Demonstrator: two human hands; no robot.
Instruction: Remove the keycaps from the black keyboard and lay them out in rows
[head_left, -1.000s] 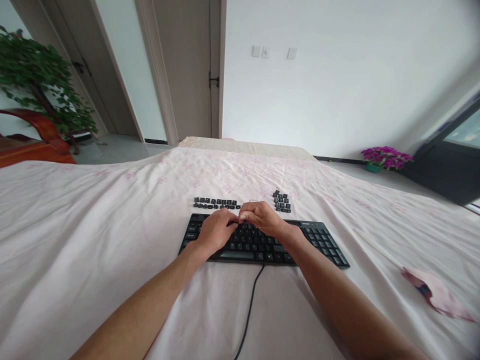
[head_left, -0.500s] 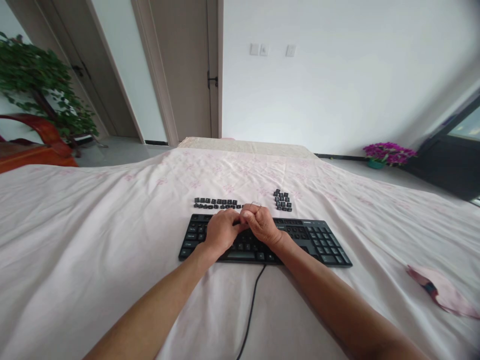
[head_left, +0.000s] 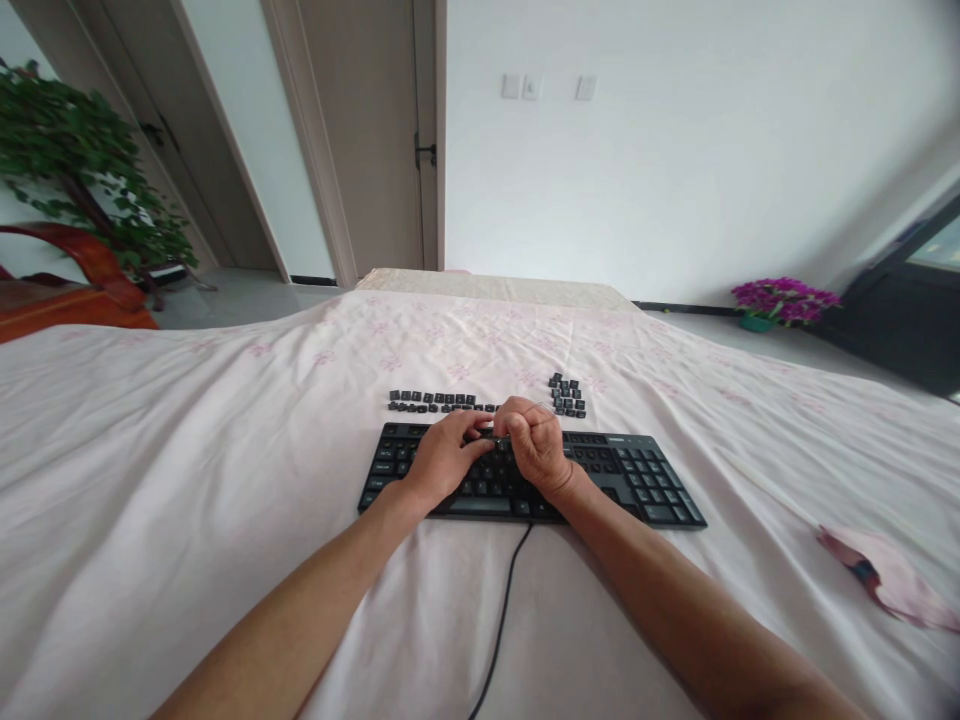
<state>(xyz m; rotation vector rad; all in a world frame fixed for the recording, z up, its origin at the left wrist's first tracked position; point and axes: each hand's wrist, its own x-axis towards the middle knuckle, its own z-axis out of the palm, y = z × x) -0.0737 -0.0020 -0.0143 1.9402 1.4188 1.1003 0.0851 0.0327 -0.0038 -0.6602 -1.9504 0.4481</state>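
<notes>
**Two hands meeting over the upper rows of a black keyboard**

Both bare forearms enter from the lower edge and converge toward the centre. Between them a black cable [head_left: 501, 610] runs up the pale, flower-printed bedsheet [head_left: 187, 480] to the front edge of the keyboard [head_left: 645, 485], which lies flat on the sheet with its long side across the view.

The left hand [head_left: 439, 462] rests palm-down on the left half of the keys. Its fingers are partly bent and reach rightward until the tips touch those of the other hand; whether they pinch anything cannot be told. The right hand [head_left: 536, 445] is clenched into a loose fist over the centre of the keyboard, knuckles up, fingertips curled in at the top rows. What it encloses, if anything, is hidden by the fingers.

Just beyond the keyboard's far edge lie loose black keycaps in two groups: a long row [head_left: 431, 402] to the left and a compact cluster [head_left: 567, 396] to the right, both apart from the keyboard.

At the right edge of the sheet, well apart, lies a crumpled pink cloth [head_left: 885, 585]. Farther back are a pot of purple flowers [head_left: 780, 300] on the floor, a green plant [head_left: 67, 170] at left, a door [head_left: 375, 130] and wall switches [head_left: 544, 87].
</notes>
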